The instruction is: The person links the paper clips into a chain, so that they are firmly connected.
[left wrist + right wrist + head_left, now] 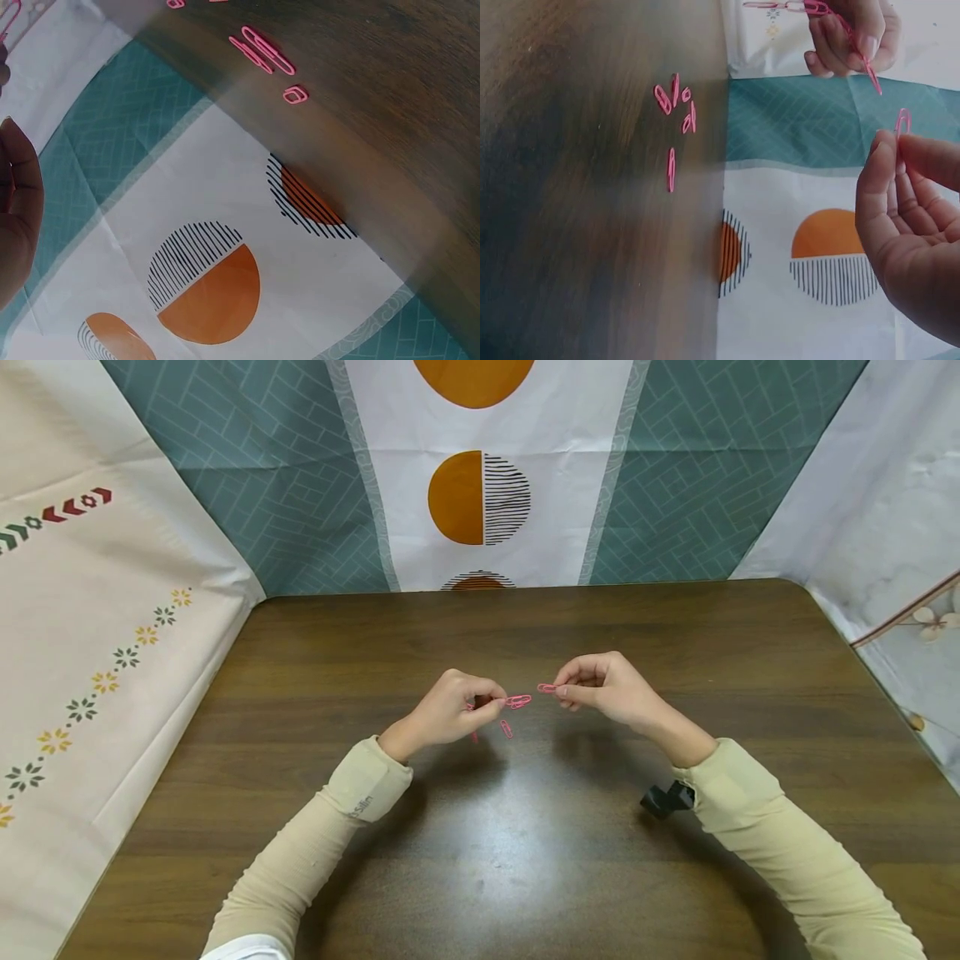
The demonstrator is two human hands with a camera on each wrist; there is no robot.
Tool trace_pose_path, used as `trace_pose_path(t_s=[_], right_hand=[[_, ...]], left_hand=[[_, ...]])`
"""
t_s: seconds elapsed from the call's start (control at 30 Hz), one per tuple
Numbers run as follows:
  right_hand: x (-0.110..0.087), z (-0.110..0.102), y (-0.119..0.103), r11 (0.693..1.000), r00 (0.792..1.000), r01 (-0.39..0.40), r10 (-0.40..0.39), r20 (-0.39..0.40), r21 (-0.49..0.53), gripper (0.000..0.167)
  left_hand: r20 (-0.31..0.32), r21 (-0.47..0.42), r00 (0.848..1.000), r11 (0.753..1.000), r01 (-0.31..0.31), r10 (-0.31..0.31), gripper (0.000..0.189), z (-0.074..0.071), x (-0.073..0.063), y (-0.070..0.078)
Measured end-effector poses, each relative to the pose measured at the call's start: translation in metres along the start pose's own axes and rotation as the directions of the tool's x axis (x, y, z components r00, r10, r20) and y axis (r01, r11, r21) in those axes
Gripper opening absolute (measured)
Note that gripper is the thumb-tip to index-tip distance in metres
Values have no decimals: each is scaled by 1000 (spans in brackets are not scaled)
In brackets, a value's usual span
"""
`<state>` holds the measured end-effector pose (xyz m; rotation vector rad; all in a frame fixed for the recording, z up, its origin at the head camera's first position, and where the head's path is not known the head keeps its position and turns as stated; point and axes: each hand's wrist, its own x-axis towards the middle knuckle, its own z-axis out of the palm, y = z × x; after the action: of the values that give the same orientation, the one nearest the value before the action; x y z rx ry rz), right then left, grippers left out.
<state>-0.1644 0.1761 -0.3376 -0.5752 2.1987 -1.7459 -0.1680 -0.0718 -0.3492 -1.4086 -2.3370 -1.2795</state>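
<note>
My left hand (461, 708) pinches a chain of linked pink paper clips (817, 7) between thumb and fingers. One end of it points toward the other hand, and the rest trails past the fingers. Facing it across a small gap, my right hand (611, 689) grips a single pink paper clip (904, 120) by one end, its loop sticking out from the fingertips. Both hands are raised over the table. In the left wrist view only part of the left hand (21, 202) shows, at the left edge.
Several loose pink paper clips (671, 170) lie on the brown wooden table (495, 860) beneath the hands. A patterned cloth (300, 485) hangs along the far edge, with pale cloths at both sides. A black device (666, 800) is at the right wrist.
</note>
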Motion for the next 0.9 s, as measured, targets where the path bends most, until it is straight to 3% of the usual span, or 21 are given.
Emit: trace_pose_path(t_s=[0.27,0.67,0.9], right_hand=[[2,11,0,995,997,79,-81,19,56,5],[4,18,4,993,997,83,-83,-3,87,7],[4,20,5,995,996,87,-87,-4,48,8]], left_hand=[[2,-15,1000,1000,7,-7,13,0,3,2],[-2,-55,1000,998,25,-25,13,1,5,3],[-5,-56,1000,998,27,-27,13,1,4,4]])
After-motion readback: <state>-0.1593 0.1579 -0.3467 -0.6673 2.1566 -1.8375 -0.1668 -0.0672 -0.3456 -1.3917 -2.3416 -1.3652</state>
